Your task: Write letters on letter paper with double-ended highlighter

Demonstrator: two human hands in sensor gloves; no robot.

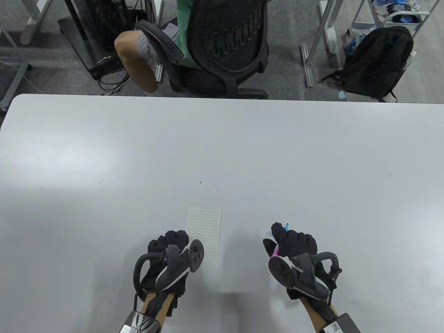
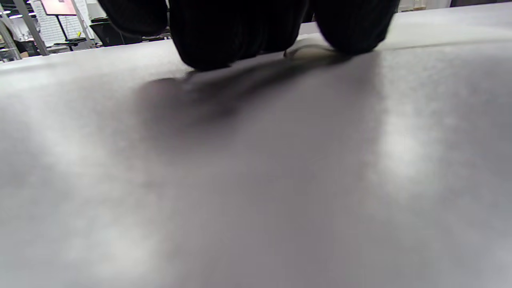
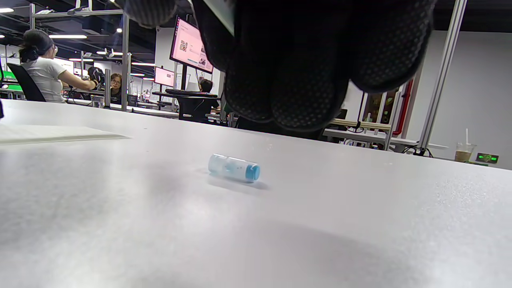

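A small lined letter paper (image 1: pixel 206 225) lies flat on the table near its front edge; it shows as a thin sheet (image 3: pixel 52 133) in the right wrist view. My left hand (image 1: pixel 173 242) rests at the paper's lower left corner, fingertips (image 2: pixel 224 36) down on the surface and holding nothing. To the right of the paper my right hand (image 1: pixel 288 241) grips the double-ended highlighter (image 1: pixel 285 227), whose blue tip points away and whose pink end sticks out towards me. Its clear blue cap (image 3: pixel 234 168) lies loose on the table just left of that hand (image 1: pixel 267 233).
The grey table (image 1: pixel 222 145) stretches wide beyond the paper. Past its far edge a person sits in a black office chair (image 1: pixel 225 45). A black backpack (image 1: pixel 378 62) stands on the floor at the back right.
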